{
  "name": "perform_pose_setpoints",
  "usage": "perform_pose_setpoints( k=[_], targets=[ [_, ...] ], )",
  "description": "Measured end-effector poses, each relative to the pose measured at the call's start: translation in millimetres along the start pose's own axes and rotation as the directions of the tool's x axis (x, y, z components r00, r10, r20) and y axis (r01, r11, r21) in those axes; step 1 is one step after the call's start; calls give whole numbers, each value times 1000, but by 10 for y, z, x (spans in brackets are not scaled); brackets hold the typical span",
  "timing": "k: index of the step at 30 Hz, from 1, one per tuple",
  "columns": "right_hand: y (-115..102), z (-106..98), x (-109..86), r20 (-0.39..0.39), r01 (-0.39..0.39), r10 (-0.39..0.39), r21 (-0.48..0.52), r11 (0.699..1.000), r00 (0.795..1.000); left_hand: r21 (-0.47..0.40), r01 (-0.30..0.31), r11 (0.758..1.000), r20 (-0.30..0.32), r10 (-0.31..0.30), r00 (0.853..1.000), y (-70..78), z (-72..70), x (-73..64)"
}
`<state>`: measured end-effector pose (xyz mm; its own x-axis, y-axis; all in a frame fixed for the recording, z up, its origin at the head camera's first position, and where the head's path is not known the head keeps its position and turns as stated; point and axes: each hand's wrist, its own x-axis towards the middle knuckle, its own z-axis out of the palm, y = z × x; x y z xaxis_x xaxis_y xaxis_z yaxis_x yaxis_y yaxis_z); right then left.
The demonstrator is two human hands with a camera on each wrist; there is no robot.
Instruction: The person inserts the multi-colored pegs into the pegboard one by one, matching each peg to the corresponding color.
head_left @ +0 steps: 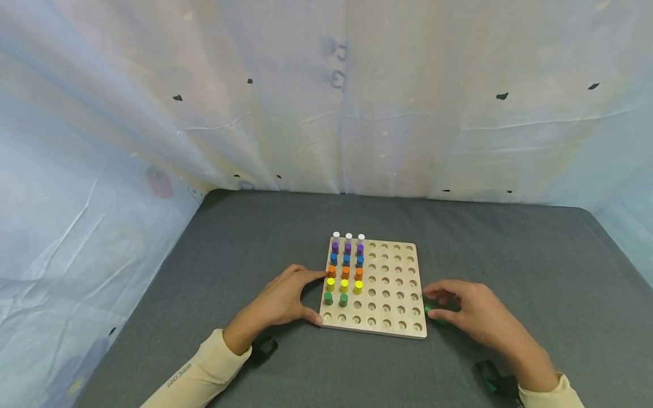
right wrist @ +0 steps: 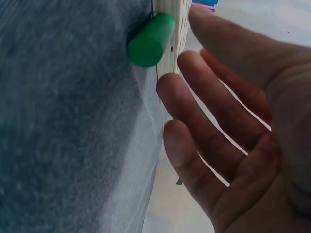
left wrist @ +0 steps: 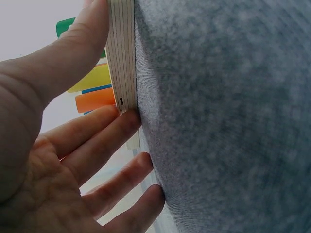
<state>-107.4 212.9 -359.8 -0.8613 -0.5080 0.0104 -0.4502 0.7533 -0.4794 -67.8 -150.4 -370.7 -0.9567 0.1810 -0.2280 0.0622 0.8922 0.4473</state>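
Note:
A square wooden pegboard (head_left: 364, 330) lies on the table with coloured pegs in its left three columns. From the back, rows of three run white, purple, blue, orange and yellow (head_left: 344, 286), then two green pegs (head_left: 329, 298). At the board's left edge, my left hand (head_left: 280, 297) rests with thumb and index fingertips against the side, the other fingers spread loosely. Beside the right edge a loose green peg (right wrist: 151, 41) lies on the cloth. My right hand (head_left: 474, 311) hovers around that peg, its fingers slightly bent and apart from it in the right wrist view.
Dark grey cloth (head_left: 265, 232) covers the table. A pale printed curtain (head_left: 398, 102) hangs behind it and along the sides. Dark wrist straps (head_left: 264, 347) sit under both forearms. The board's right columns show bare round holes.

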Motion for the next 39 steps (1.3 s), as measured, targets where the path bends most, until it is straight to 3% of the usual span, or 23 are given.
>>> perform_pose_setpoints(
  k=[12,39],
  targets=[
    [103,13,12,121,-32,27,41,999,992,-11,-22,1000,-13,22,1000,1,-3,-14],
    [128,109,34,40,48,-47,-16,999,998,-6,1,1000,2,-1,1000,13,-6,-23]
  ],
)
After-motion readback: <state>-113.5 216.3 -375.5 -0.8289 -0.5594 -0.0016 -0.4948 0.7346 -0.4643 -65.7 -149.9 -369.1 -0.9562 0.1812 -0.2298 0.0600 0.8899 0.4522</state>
